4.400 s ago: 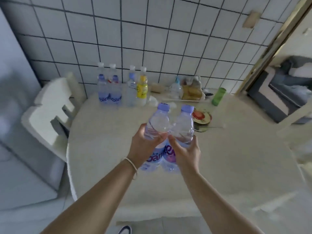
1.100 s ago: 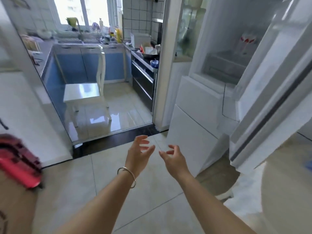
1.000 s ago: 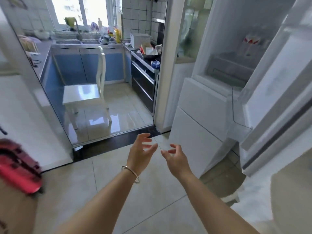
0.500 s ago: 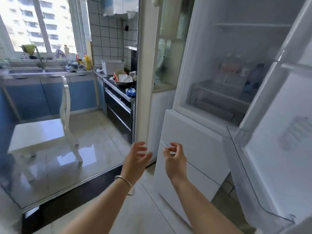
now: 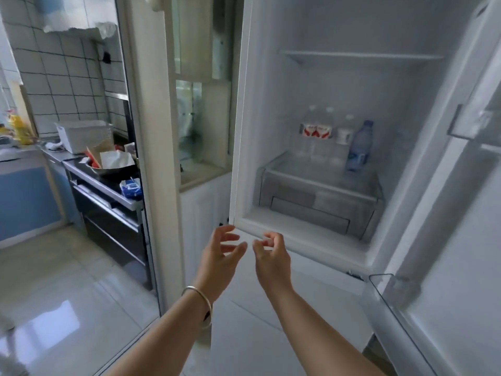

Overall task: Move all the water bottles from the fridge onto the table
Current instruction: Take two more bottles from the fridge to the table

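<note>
While both hands (image 5: pixel 245 260) hang empty, four bottles (image 5: pixel 334 138) stand inside the fridge (image 5: pixel 306 229).

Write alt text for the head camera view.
Two empty hands, left hand and right hand, reach toward an open fridge where four water bottles stand on a shelf. A kitchen counter lies to the left.

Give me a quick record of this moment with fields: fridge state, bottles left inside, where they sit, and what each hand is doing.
fridge: fridge door open, interior visible
bottles inside: four; two red-label bottles, one white-label bottle, one blue bottle
position: upright in a row at the back of the shelf above the drawer
left hand: empty, fingers spread, below the fridge opening
right hand: empty, fingers loosely curled, beside the left hand
</note>
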{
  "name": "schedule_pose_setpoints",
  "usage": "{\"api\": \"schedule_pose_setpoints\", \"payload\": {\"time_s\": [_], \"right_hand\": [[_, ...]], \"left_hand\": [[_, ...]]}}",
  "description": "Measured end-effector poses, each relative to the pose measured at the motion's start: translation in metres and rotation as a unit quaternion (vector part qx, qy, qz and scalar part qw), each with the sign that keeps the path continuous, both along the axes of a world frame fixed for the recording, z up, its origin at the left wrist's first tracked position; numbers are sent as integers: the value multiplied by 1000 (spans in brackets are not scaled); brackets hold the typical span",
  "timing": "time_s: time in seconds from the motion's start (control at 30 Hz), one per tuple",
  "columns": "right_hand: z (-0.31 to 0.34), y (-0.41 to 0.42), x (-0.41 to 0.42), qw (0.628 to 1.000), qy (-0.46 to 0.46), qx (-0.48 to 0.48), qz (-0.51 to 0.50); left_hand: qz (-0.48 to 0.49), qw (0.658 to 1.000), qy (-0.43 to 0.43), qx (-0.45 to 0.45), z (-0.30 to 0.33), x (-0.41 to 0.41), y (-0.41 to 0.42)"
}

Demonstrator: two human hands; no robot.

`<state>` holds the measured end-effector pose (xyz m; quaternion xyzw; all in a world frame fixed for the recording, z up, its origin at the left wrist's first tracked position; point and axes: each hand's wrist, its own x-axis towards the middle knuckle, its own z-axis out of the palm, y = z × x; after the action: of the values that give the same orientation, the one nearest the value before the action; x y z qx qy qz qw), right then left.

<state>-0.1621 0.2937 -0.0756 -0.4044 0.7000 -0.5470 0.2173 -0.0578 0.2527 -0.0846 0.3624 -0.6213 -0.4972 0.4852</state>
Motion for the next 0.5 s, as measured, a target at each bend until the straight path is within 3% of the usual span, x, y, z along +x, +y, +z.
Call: {"api": "schedule_pose_setpoints", "payload": {"time_s": [0.3,0.5], "right_hand": [[32,-141,-76,990,8,-54,-131],[55,-181,-156,960,39,-94,-259]], "left_hand": [[-118,992,16,-50,53,-82,-177],[-184,981,26,-58,69,-174,-229]]}}
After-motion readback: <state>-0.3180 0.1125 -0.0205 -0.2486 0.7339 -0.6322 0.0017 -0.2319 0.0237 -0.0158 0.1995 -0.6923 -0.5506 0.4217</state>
